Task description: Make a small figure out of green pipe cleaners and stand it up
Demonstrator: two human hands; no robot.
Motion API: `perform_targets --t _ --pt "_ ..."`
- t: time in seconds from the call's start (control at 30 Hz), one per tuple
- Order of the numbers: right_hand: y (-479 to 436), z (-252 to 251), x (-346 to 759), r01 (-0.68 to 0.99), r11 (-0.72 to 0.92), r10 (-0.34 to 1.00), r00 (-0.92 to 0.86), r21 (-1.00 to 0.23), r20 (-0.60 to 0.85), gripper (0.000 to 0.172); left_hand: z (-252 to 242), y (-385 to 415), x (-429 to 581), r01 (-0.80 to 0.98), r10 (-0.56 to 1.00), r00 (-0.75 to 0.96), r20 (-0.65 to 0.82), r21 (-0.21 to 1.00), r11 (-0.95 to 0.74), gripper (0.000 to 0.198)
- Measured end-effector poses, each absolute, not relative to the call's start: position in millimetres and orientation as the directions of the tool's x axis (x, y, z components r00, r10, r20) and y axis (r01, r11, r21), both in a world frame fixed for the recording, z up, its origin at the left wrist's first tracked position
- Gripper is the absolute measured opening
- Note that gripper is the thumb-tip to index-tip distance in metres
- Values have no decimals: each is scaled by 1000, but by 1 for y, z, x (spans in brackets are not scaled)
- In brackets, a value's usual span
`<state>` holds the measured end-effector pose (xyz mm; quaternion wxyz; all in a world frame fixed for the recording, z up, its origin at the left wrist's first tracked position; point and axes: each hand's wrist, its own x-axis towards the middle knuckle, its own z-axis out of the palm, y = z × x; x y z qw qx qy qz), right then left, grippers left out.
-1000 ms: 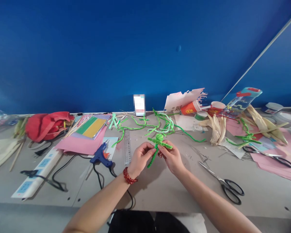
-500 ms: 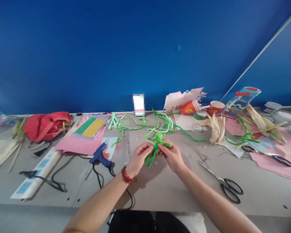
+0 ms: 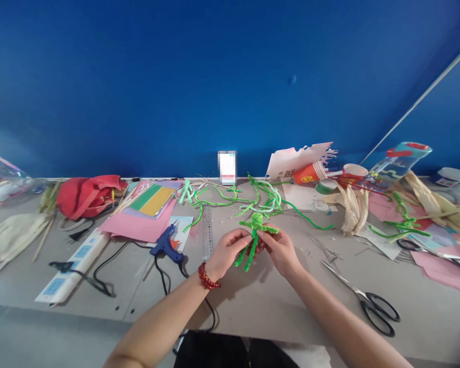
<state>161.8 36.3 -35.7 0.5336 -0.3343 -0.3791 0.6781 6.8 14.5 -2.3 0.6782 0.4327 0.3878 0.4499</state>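
Both legs (image 3: 248, 261) now show
A second ago I saw one; my left hand (image 3: 229, 250) and right hand (image 3: 281, 250) pinch the green figure (image 3: 256, 228) above the table (image 3: 276, 312), closed on its middle, its form clearer.

No txt legible: yellow chars on orange-red cup (image 3: 305, 174), dark chars on torn paper (image 3: 294, 157), both beyond R hand (image 3: 280, 250), too blurry.
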Motion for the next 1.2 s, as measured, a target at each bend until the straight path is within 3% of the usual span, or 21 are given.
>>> perform_targets --t 1.2 --pt "35 -37 162 -500 -173 972 -224 -849 -66 24 1 13 8 -295 959 271 -84 941 166 23"
